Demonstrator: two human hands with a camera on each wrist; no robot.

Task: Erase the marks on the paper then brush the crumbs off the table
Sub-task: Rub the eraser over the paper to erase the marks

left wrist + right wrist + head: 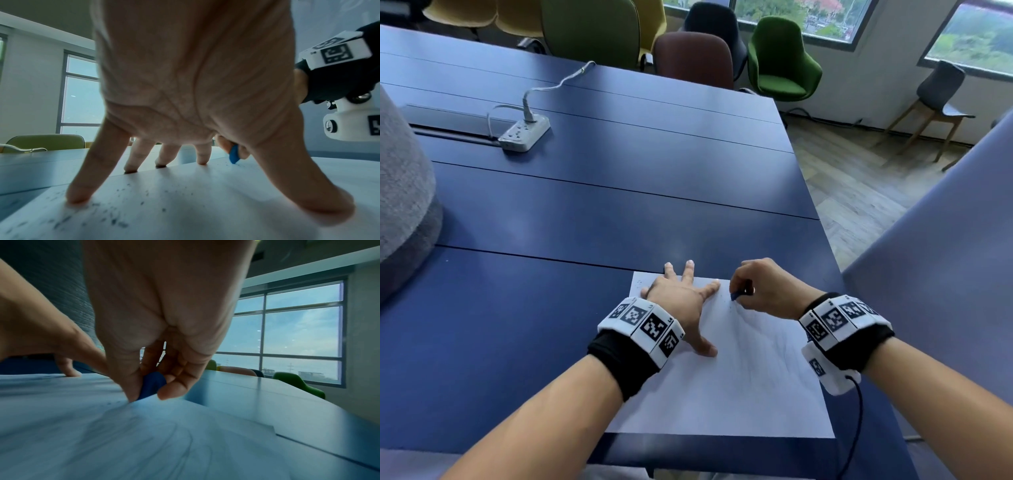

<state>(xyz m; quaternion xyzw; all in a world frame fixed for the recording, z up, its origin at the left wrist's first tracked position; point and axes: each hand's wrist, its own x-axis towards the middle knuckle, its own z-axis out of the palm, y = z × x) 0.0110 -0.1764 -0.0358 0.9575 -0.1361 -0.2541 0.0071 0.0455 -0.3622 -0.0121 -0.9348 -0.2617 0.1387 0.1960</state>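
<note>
On the long dark-blue table [619, 192], the white sheet of paper [739, 387] lies at the near right corner, its near edge along the table's near edge, and the left hand [681, 301] is splayed flat on its far left part, fingertips [79, 197] pressing it down. The right hand [767, 291] pinches a small blue eraser [153, 385] onto the paper's far edge. Short, light strokes away from the bracing hand look best, so nothing creases, with dark crumbs [141, 203] left for brushing.

This is an office meeting room. A long blue table [619, 192] has a power strip [524, 132], colourful chairs [780, 58] and big windows [287, 331].
</note>
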